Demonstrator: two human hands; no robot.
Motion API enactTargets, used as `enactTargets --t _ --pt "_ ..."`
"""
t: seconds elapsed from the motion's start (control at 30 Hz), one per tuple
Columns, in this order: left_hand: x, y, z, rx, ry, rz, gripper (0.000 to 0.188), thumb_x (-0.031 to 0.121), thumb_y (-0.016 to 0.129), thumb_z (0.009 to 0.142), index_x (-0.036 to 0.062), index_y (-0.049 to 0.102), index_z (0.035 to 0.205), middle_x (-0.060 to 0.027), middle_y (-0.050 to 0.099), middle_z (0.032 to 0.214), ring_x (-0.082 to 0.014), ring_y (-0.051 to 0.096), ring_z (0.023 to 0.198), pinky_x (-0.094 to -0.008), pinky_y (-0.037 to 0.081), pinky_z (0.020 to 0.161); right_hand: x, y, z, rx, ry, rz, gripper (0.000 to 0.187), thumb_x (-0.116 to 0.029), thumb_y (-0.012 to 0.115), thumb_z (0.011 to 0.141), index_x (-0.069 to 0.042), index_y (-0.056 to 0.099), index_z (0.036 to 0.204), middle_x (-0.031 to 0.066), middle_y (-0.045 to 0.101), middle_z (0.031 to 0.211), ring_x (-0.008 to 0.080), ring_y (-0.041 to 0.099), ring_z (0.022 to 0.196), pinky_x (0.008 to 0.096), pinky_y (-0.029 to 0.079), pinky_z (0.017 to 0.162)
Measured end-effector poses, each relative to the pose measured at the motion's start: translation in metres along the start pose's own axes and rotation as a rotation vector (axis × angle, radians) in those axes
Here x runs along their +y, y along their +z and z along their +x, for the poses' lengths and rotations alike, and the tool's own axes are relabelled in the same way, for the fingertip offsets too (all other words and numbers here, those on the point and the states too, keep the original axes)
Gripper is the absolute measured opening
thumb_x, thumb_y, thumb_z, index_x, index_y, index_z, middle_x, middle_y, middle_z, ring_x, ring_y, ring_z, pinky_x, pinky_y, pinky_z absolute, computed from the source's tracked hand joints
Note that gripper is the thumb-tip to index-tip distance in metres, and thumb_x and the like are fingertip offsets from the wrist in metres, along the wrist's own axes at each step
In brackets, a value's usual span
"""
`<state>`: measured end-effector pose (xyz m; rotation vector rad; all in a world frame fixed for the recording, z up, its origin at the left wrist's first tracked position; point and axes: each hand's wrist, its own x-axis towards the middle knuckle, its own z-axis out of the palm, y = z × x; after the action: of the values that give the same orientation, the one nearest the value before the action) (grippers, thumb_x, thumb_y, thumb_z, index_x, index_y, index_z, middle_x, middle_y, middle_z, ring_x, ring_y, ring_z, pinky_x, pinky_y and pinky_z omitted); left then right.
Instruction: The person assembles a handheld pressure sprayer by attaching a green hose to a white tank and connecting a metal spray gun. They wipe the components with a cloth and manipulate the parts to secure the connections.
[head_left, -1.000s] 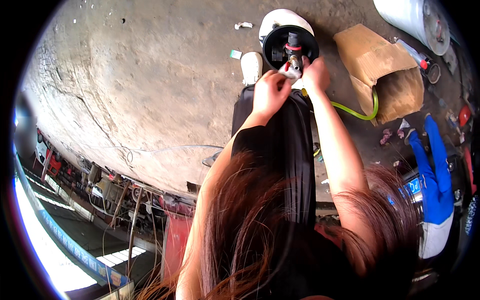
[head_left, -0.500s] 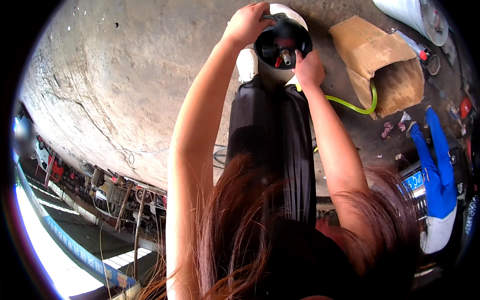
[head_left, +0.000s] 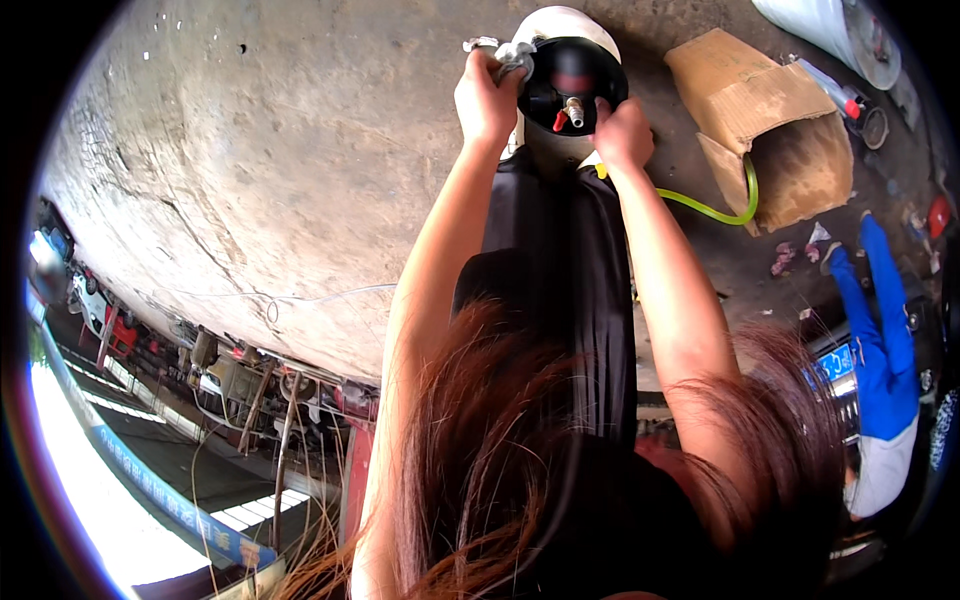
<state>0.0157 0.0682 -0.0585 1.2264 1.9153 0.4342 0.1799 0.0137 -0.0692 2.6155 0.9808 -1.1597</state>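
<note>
- left arm (head_left: 435,255) stretched well forward; left hand (head_left: 487,108) at the left rim of the black round housing (head_left: 541,119), fingertips pinching a crumpled grey-white rag (head_left: 514,60)
- right arm (head_left: 672,260) also reaches forward, slightly bent; right hand (head_left: 624,136) at the housing's lower right rim, thumb laid toward the inside. fingers blurred, cannot tell if they grip
- housing sits upper center, just beyond the black-trousered knees (head_left: 560,200), on a white rounded body (head_left: 568,18). inside: metal nozzle (head_left: 575,112), red lever (head_left: 560,121) beside it, blurred dark and red part above
- yellow-green hose (head_left: 703,209) runs from near the right wrist to the cardboard box (head_left: 752,108) on the floor (head_left: 300,150)
- writing: pale characters on a blue plate (head_left: 833,362) at right and on a blue banner (head_left: 175,503) lower left
- co-worker in blue trousers (head_left: 882,345) beside the plate
</note>
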Motion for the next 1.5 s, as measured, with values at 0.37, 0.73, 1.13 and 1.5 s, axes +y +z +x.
enactTargets --t 0.37,0.73,1.13,1.5 --pt "-0.041 0.039 -0.086 -0.181 -0.737 -0.730 0.021 0.014 0.068 0.085 0.0073 0.050 0.077 -0.0025 0.056 0.066 -0.0109 0.050 0.050 -0.0235 0.042 0.045 0.001 -0.001 0.003 -0.025 0.023 -0.031 0.041 -0.039 0.059 0.086 0.001 0.055 0.093 0.0206 0.066 0.084 0.0377 0.065 0.081 0.0464 0.051 0.071" --pt "-0.025 0.141 -0.133 0.023 -0.896 -0.951 0.022 0.007 0.065 0.079 0.0078 0.046 0.069 -0.0008 0.052 0.063 -0.0082 0.045 0.055 -0.0262 0.038 0.048 -0.009 -0.005 -0.004 -0.011 -0.073 -0.064 0.044 -0.043 0.061 0.084 0.001 0.060 0.091 0.0219 0.066 0.089 0.0399 0.064 0.087 0.0476 0.050 0.074" --pt "0.014 0.039 -0.150 -0.129 -0.651 -0.897 0.008 0.007 0.059 0.088 0.0007 0.063 0.089 0.0027 0.059 0.074 -0.0035 0.049 0.065 -0.0187 0.039 0.059 0.017 -0.069 -0.073 -0.174 -0.615 0.345 0.021 -0.014 0.068 0.079 -0.007 0.061 0.098 0.0110 0.062 0.092 0.0268 0.061 0.088 0.0372 0.048 0.078" --pt "-0.012 0.028 -0.077 -0.128 -0.498 -0.504 0.030 0.021 0.056 0.092 -0.0082 0.058 0.098 -0.0170 0.065 0.090 -0.0214 0.067 0.074 -0.0298 0.058 0.064 0.009 -0.048 0.002 0.269 -1.042 -0.172 0.014 -0.013 0.063 0.081 -0.006 0.061 0.093 0.0068 0.063 0.100 0.0255 0.058 0.099 0.0368 0.048 0.083"
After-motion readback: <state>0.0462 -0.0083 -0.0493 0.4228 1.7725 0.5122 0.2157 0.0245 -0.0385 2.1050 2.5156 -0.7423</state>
